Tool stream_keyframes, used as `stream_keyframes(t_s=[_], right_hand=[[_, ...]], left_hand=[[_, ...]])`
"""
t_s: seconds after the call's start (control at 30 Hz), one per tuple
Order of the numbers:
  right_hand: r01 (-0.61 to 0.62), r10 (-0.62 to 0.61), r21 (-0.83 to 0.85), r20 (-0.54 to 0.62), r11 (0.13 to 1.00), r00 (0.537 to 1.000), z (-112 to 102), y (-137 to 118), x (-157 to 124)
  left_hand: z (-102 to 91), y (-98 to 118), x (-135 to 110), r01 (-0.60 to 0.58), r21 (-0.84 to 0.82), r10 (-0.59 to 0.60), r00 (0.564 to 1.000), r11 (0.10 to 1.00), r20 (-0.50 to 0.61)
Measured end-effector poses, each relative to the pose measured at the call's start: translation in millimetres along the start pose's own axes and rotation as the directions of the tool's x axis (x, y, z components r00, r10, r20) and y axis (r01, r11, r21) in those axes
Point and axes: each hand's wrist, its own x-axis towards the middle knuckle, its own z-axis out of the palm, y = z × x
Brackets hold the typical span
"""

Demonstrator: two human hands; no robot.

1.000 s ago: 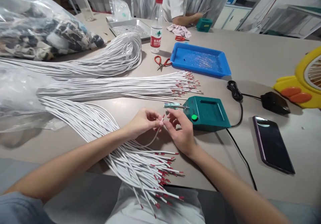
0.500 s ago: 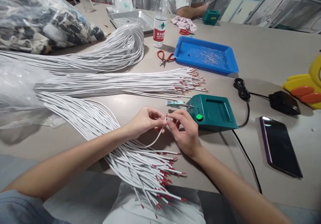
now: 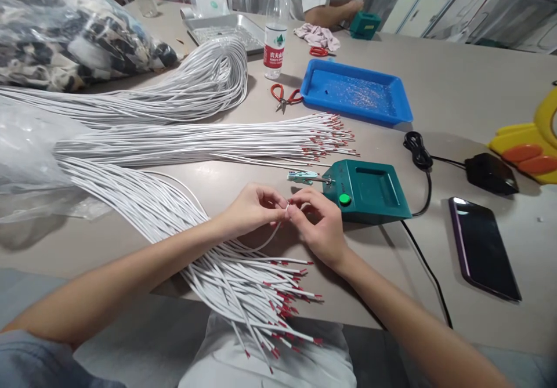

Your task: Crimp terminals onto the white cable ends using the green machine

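Note:
My left hand [image 3: 252, 208] pinches the end of a single white cable [image 3: 270, 238] that curves down to the table. My right hand [image 3: 319, 228] meets it fingertip to fingertip and pinches the same cable tip. Both hands hover just left of a green device [image 3: 369, 191] with a round green button and a small clip on its left side. A fan of white cables with red ends [image 3: 243, 283] lies under my wrists and hangs over the table's front edge. A second bundle with red ends [image 3: 209, 144] lies straight across the table beyond my hands.
A coiled white cable bundle [image 3: 204, 86], red-handled cutters [image 3: 282, 95], a water bottle [image 3: 275, 28] and a blue tray [image 3: 357, 89] sit farther back. A phone [image 3: 483, 246], black cord [image 3: 418, 150] and yellow fan [image 3: 531, 150] are at right. Another person sits at the far side.
My fingertips have closed tighter together on the cable tip, and the view has shifted slightly. The cable bundles and device have not moved.

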Motion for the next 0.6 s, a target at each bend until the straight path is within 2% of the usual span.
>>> stream_keyframes(t_s=[0.1, 0.3, 0.47, 0.6], right_hand=[[-0.005, 0.005, -0.014, -0.006, 1.0, 1.0, 0.8, 2.4, 0.1], [-0.095, 0.095, 0.021, 0.025, 0.995, 0.995, 0.8, 7.5, 0.2], [-0.001, 0.006, -0.077, 0.062, 0.997, 0.998, 0.2, 5.6, 0.1], [0.067, -0.037, -0.21, 0.146, 0.975, 0.989, 1.4, 8.1, -1.3]], left_hand=[[1.4, -1.3, -0.5, -0.026, 0.036, 0.026, 1.0, 0.999, -0.014], [3.0, -3.1, -2.2, -0.085, 0.1, 0.086, 0.996, 0.991, -0.012], [3.6, -0.9, -5.0, -0.112, 0.046, 0.114, 0.993, 0.993, -0.027], [0.3, 1.2, -4.1, -0.117, -0.058, 0.112, 0.991, 0.991, -0.078]])
